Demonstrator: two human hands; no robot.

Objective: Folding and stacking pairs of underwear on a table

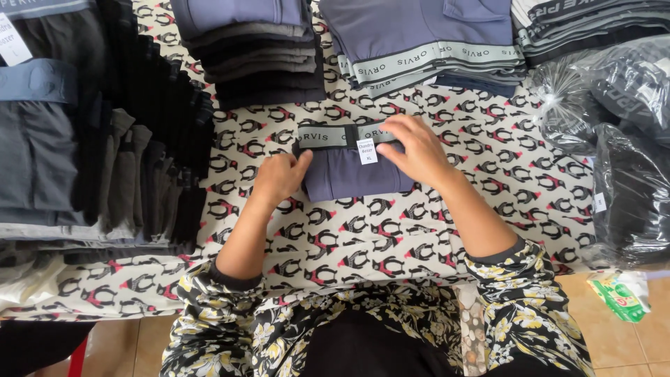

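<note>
A folded blue-grey pair of briefs (349, 176) with a grey waistband and a small white tag lies in the middle of a penguin-patterned cloth (391, 237). My left hand (279, 176) rests at its left edge, fingers curled with the thumb touching the fabric. My right hand (417, 150) lies flat over its right side, fingers spread on the waistband and pressing the fold down.
Stacks of folded dark and grey underwear stand at the left (105, 146), top centre (255, 52) and top right (426, 45). Clear plastic bags of garments (621, 139) lie at the right. A small green packet (620, 297) sits at the cloth's lower right edge.
</note>
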